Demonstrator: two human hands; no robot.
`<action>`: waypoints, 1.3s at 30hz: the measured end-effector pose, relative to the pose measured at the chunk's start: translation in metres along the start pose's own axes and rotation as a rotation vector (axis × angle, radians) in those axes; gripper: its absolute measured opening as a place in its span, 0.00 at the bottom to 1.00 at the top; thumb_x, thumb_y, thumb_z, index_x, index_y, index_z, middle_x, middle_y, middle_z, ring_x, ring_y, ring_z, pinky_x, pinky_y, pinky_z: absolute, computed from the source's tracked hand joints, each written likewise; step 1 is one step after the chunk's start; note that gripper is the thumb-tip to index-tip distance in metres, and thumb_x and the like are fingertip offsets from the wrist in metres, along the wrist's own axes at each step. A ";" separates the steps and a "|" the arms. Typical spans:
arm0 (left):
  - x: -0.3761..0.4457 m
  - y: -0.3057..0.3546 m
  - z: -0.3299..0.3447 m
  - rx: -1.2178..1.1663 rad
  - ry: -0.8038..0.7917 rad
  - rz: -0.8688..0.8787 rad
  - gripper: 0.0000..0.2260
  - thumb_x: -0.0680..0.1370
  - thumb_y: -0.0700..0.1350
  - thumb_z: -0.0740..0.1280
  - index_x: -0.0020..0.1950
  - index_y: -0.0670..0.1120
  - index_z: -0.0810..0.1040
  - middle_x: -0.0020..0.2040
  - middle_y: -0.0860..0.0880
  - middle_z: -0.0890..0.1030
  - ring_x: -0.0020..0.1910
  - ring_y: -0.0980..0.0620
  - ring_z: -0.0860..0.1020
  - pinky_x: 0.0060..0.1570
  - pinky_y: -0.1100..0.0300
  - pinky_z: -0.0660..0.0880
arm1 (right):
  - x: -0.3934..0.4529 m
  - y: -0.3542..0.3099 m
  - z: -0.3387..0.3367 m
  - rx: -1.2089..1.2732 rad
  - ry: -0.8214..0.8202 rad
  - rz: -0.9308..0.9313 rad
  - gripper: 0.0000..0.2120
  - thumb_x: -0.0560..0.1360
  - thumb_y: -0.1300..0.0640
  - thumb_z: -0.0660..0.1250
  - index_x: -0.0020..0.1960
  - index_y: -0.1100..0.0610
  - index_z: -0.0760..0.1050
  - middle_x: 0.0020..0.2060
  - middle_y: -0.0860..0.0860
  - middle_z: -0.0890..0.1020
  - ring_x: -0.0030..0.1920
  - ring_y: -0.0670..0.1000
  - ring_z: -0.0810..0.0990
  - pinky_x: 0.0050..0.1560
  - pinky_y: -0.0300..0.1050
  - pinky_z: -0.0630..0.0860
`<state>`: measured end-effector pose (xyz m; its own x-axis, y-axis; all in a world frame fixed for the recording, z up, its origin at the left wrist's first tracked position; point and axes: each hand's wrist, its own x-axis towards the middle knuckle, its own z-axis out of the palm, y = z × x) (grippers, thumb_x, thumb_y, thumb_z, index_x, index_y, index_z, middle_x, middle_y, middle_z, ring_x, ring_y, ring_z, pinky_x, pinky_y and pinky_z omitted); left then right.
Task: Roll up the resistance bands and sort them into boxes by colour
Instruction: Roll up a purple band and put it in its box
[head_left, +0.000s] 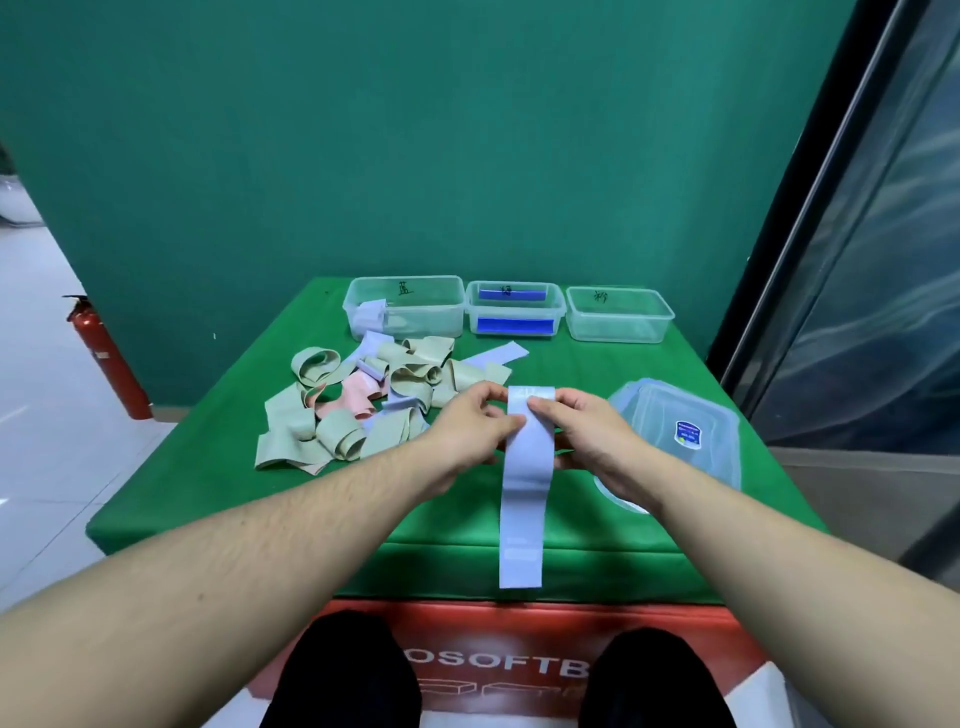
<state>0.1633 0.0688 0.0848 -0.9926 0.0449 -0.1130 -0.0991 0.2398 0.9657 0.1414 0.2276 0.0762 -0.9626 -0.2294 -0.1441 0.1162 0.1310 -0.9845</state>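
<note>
We see a long pale-blue flat rubber resistance band (524, 467) hanging at frame centre, a loose green, pink and blue band pile (363, 400) centre-left, three clear plastic boxes (618, 314) above

Both forearms are bare to the frame edge, with no sleeves, and the left hand (470, 423) and right hand (582, 431) are ungloved. No watch or rings are visible. Black trousers (343, 670) cover both knees at the bottom edge.

Pale blue band (524, 467), sage-green and pink bands (358, 400), green tablecloth (218, 499).
</note>
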 end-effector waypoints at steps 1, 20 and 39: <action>0.005 -0.006 0.002 0.001 0.007 0.000 0.09 0.79 0.39 0.67 0.58 0.47 0.74 0.42 0.46 0.78 0.40 0.51 0.78 0.37 0.60 0.73 | 0.004 0.005 0.000 0.003 0.002 0.015 0.11 0.80 0.51 0.66 0.56 0.57 0.78 0.46 0.54 0.86 0.41 0.52 0.82 0.39 0.44 0.77; 0.152 -0.071 0.038 0.243 0.050 -0.011 0.10 0.77 0.36 0.67 0.55 0.48 0.73 0.38 0.44 0.77 0.31 0.51 0.74 0.32 0.64 0.73 | 0.147 0.053 -0.042 -0.615 0.249 0.119 0.10 0.78 0.55 0.64 0.38 0.55 0.72 0.23 0.50 0.72 0.19 0.50 0.68 0.23 0.38 0.66; 0.141 -0.103 0.030 0.326 0.038 0.222 0.11 0.75 0.39 0.69 0.47 0.56 0.77 0.51 0.53 0.78 0.34 0.60 0.73 0.48 0.62 0.74 | 0.154 0.057 -0.033 -0.327 0.119 0.085 0.07 0.79 0.64 0.62 0.56 0.59 0.75 0.36 0.58 0.79 0.20 0.52 0.72 0.20 0.43 0.74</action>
<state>0.0355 0.0795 -0.0377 -0.9899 0.0961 0.1045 0.1395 0.5240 0.8402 -0.0082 0.2316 0.0008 -0.9768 -0.0932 -0.1930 0.1314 0.4509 -0.8828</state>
